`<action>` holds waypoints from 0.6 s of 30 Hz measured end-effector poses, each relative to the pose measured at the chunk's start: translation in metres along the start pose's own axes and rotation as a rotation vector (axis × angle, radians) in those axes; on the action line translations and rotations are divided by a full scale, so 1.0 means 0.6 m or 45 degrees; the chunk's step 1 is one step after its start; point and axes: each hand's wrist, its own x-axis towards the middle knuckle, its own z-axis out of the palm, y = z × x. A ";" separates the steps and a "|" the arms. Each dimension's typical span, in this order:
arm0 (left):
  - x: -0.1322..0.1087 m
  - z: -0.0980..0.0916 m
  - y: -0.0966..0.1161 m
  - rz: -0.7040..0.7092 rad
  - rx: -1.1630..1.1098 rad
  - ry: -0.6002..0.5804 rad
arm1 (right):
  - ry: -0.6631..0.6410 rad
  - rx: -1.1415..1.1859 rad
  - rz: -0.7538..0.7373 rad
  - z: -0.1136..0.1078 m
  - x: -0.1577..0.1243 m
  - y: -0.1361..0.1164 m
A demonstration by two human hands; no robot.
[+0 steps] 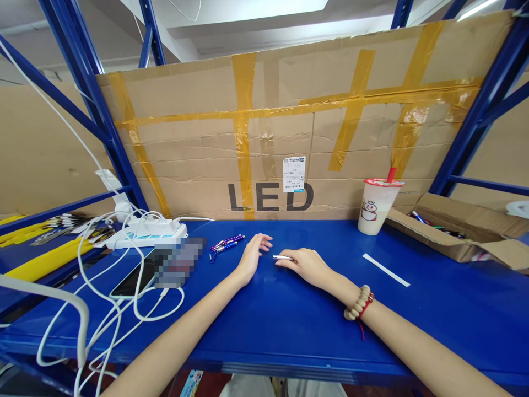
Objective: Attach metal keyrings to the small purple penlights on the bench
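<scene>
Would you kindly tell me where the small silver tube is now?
In the head view, the silver tube is slightly right of centre, in the right hand, pointing toward the left hand.

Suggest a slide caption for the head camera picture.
At a blue table, the right hand holds a small silvery cylinder near the left hand.

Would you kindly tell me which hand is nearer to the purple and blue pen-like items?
The left hand: it is just right of the purple and blue pen-like items, not touching them. The right hand is farther right, holding a silver pen-like item.
</scene>
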 end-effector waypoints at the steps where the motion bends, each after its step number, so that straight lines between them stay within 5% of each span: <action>1: 0.000 0.000 0.000 -0.003 -0.002 -0.001 | -0.005 0.003 0.001 0.000 0.000 0.000; 18: 0.001 -0.001 0.002 -0.014 -0.025 -0.008 | 0.004 0.027 -0.001 -0.003 -0.001 -0.005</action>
